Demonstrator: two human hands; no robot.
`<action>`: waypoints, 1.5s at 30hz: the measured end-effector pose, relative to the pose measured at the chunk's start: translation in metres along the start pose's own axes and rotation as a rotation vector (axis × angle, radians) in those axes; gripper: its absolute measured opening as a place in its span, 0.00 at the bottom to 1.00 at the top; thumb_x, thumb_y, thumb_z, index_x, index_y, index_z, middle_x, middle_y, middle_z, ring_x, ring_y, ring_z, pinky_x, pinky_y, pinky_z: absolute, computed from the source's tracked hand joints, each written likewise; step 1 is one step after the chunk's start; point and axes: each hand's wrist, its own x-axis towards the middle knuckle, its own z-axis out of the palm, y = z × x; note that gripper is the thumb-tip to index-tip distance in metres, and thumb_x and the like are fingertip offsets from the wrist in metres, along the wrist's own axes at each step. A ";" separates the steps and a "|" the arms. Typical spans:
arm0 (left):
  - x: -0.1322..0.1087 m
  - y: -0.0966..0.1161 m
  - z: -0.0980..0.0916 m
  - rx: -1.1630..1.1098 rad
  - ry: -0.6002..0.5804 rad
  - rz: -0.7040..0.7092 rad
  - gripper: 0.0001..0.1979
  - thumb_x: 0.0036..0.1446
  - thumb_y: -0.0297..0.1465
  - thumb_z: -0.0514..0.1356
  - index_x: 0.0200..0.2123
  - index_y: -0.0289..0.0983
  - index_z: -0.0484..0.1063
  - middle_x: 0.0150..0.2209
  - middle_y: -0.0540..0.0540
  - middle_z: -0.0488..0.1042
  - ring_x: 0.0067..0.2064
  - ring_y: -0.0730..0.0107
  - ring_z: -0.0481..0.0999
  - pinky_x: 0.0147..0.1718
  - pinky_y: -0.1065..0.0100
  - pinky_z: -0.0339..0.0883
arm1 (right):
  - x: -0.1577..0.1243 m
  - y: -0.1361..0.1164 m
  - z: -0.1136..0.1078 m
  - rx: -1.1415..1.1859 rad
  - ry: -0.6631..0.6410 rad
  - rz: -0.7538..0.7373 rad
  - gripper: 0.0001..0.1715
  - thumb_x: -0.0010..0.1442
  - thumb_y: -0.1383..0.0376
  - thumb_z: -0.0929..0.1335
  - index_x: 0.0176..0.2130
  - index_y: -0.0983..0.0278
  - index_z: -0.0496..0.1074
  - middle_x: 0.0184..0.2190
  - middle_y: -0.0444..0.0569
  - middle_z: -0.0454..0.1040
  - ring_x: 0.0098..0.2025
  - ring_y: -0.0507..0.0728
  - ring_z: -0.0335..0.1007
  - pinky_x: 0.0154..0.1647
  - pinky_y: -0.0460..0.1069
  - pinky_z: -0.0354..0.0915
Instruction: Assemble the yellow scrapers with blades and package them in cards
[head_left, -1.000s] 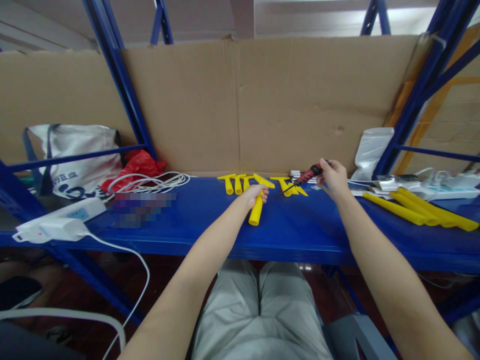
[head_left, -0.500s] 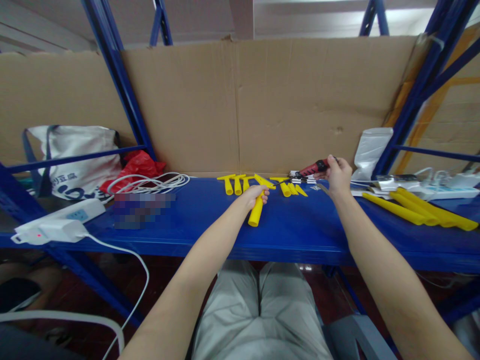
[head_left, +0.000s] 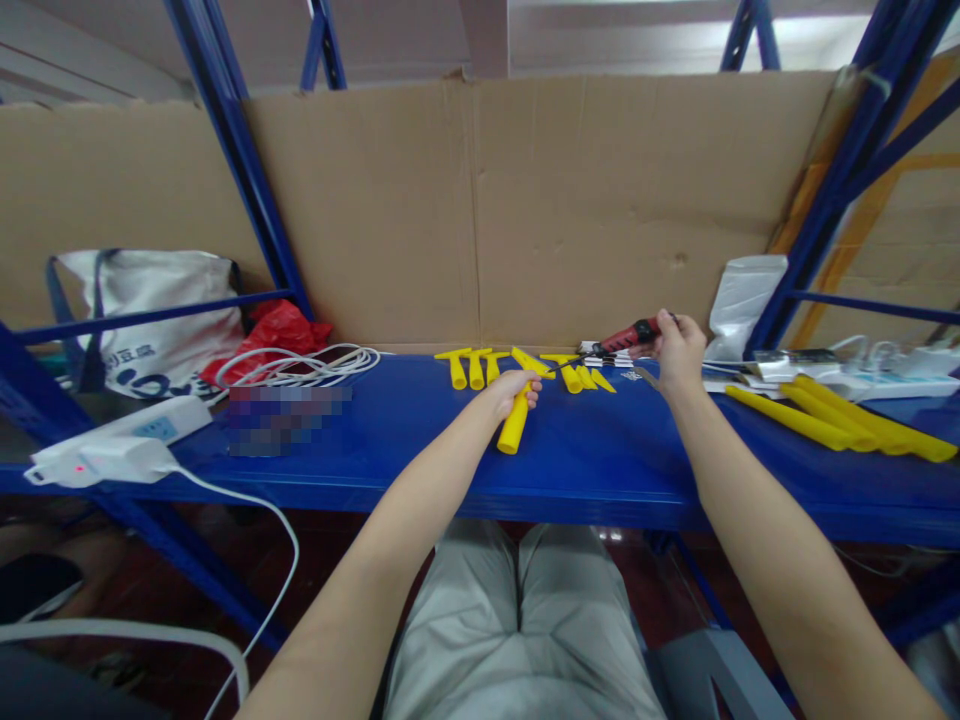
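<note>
My left hand (head_left: 516, 392) is closed around the tube handle of a yellow T-shaped piece (head_left: 512, 434), whose crosspiece points up and away. In my right hand (head_left: 679, 352) is a red-and-black screwdriver (head_left: 619, 341), gripped at its rear end. Its thin dark shaft slants down to the left, and the tip meets or nearly meets the crosspiece just past my left fingers; exact contact is too small to tell. Several similar yellow T-shaped pieces (head_left: 476, 370) lie left of that spot, and more yellow parts (head_left: 585, 378) lie to its right.
Long yellow tubes (head_left: 832, 420) lie at the right of the blue shelf (head_left: 405, 450). Cardboard (head_left: 360, 200) backs it. At left are a power strip (head_left: 120, 445), coiled white cable (head_left: 322, 365), a red bag (head_left: 281, 335) and a cloth bag (head_left: 150, 320).
Almost nothing differs; both hands keep their holds and the screwdriver stays at the yellow piece. The whole view has shifted very slightly.
</note>
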 end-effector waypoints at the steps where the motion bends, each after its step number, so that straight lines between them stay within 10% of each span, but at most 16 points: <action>1: 0.000 0.000 0.000 -0.001 -0.003 0.000 0.11 0.60 0.21 0.47 0.25 0.37 0.56 0.16 0.57 0.56 0.13 0.84 0.51 0.13 0.79 0.44 | 0.000 0.000 0.000 0.000 0.002 -0.004 0.25 0.45 0.45 0.69 0.27 0.60 0.57 0.17 0.38 0.61 0.19 0.55 0.68 0.18 0.51 0.65; 45: -0.002 0.001 0.001 0.019 0.006 0.023 0.11 0.59 0.20 0.48 0.25 0.37 0.56 0.15 0.56 0.57 0.13 0.84 0.52 0.13 0.79 0.45 | -0.009 -0.013 0.001 -0.078 -0.083 -0.080 0.10 0.50 0.57 0.65 0.30 0.59 0.62 0.17 0.38 0.60 0.15 0.50 0.59 0.17 0.48 0.59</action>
